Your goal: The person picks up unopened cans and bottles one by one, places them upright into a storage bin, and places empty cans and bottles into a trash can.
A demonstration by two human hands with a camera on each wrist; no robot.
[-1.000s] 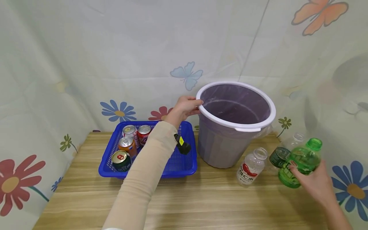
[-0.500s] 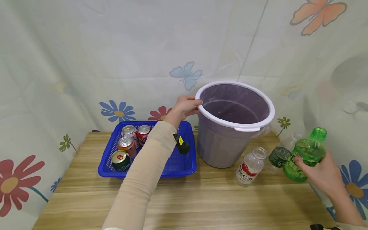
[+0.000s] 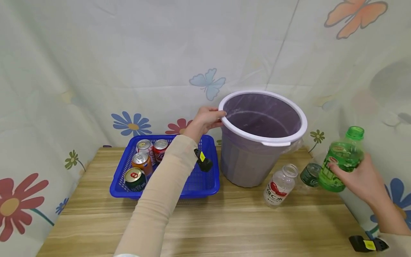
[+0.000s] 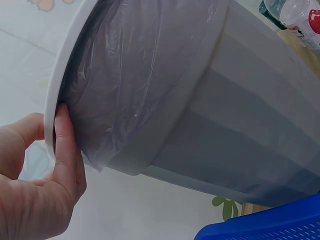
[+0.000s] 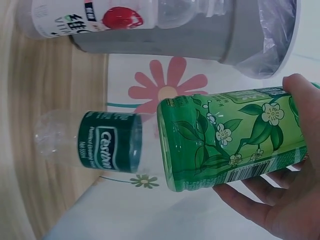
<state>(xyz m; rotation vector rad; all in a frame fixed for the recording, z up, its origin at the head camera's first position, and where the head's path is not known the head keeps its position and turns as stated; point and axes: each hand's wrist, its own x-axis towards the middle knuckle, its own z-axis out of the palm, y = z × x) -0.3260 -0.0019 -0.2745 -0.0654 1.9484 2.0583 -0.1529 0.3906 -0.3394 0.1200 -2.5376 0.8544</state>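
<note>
The left hand pinches the white rim of a grey trash can between thumb and fingers, as the left wrist view also shows. A thin clear bag lines the can and hangs over its rim. The right hand grips a capless green plastic bottle round its body, held upright above the table. A clear bottle with a red-fruit label stands in front of the can. Another clear bottle with a dark green label stands just behind the held one, its top partly hidden in the head view.
A blue plastic basket sits left of the can. In it stand several drink cans, among them an orange can and a dark green can. The wooden table meets a floral curtain behind and at the sides.
The right hand has lifted the green bottle up off the table and slightly to the right. The left hand stays on the can's rim.
</note>
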